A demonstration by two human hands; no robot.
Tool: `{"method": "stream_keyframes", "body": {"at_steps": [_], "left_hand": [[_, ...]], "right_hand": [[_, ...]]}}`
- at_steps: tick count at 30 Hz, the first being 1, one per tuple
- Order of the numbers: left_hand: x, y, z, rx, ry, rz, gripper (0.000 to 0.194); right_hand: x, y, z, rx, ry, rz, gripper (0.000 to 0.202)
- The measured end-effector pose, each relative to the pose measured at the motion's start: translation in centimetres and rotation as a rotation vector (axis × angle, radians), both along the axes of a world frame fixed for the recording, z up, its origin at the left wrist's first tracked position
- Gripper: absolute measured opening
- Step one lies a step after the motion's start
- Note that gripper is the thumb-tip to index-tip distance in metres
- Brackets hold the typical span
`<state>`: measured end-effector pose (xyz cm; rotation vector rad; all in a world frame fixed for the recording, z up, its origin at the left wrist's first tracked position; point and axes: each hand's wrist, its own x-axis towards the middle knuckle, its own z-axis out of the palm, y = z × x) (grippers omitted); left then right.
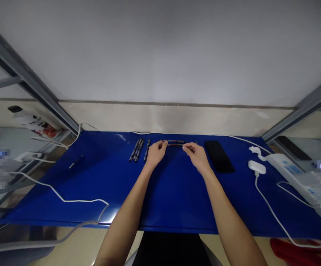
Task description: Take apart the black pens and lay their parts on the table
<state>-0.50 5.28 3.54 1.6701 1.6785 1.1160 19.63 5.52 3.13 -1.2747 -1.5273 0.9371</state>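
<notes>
My left hand (156,153) and my right hand (196,154) pinch the two ends of a dark pen (175,145), which lies crosswise near the back of the blue desk. A second dark pen (176,141) lies just behind it, nearly parallel. To the left of my left hand is a single pen (148,147) pointing away from me. Farther left, several similar pens (137,149) lie side by side. A dark tip of something shows behind my right hand, mostly hidden.
A black phone (219,156) lies right of my right hand. Farther right are a white earbud case (256,167) on a cable and a white power strip (290,171). A small dark object (76,162) and a white cable (80,201) lie at left. A wall panel (177,118) rises behind the desk (177,195).
</notes>
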Motion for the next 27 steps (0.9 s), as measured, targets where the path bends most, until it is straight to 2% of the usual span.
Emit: {"method": "stream_keyframes", "body": {"at_steps": [6,11,16,18,20,23,27], "left_hand": [[0.2,-0.1,0.2,-0.007,0.008,-0.011,0.046],[0.2,0.0,-0.1,-0.005,0.021,-0.006,0.047],[0.2,0.1,-0.4,-0.007,0.041,-0.007,0.047],[0.2,0.1,-0.4,-0.006,0.068,-0.018,0.047],[0.3,0.0,-0.3,0.000,0.124,-0.017,0.047],[0.7,-0.4,0.0,0.066,0.325,-0.014,0.045],[1.8,-1.2,0.3,0.133,0.529,-0.124,0.044]], "right_hand": [[0.2,0.1,0.0,-0.077,0.007,0.006,0.043],[0.2,0.1,0.1,-0.020,0.013,0.024,0.027],[0.0,0.1,0.1,-0.050,-0.001,0.022,0.039],[0.1,0.2,-0.1,-0.026,-0.014,0.007,0.038],[0.2,0.3,-0.2,0.016,-0.019,-0.014,0.030],[0.2,0.3,-0.2,0.028,-0.015,-0.018,0.028],[-0.5,-0.1,0.0,-0.005,-0.049,0.080,0.031]]}}
